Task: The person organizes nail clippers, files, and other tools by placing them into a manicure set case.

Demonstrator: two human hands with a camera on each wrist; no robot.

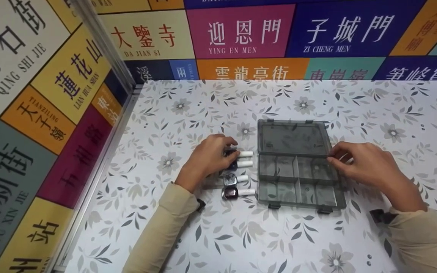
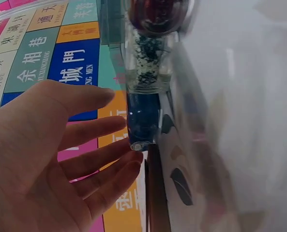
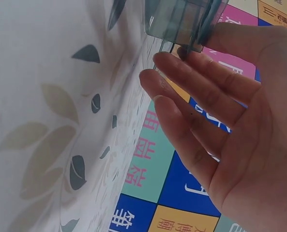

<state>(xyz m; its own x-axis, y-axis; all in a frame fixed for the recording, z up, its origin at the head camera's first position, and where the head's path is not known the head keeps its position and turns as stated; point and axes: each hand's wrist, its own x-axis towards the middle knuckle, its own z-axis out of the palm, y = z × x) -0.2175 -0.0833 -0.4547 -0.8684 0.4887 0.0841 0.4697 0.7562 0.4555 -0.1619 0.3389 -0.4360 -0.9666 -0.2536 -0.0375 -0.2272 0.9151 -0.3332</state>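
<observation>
Several nail polish bottles with white caps lie in a column on the table in the head view, among them a dark red bottle (image 1: 230,193) and a clear-looking bottle (image 1: 230,179). My left hand (image 1: 212,153) is over the far bottles, partly hiding them. In the left wrist view its fingers are loosely extended beside a blue bottle (image 2: 143,116), and a speckled bottle (image 2: 147,55) shows above that. To the right lies a grey translucent compartment box (image 1: 279,167), lid (image 1: 294,138) folded back. My right hand (image 1: 368,163) pinches the box's right edge near the hinge with thumb and index finger.
A white tablecloth (image 1: 188,242) with grey flowers and leaves covers the table. Panels with coloured lettering (image 1: 241,34) stand behind and along the left side. The box's dividers (image 1: 297,170) form several compartments, with black latches (image 1: 324,211) on the near edge.
</observation>
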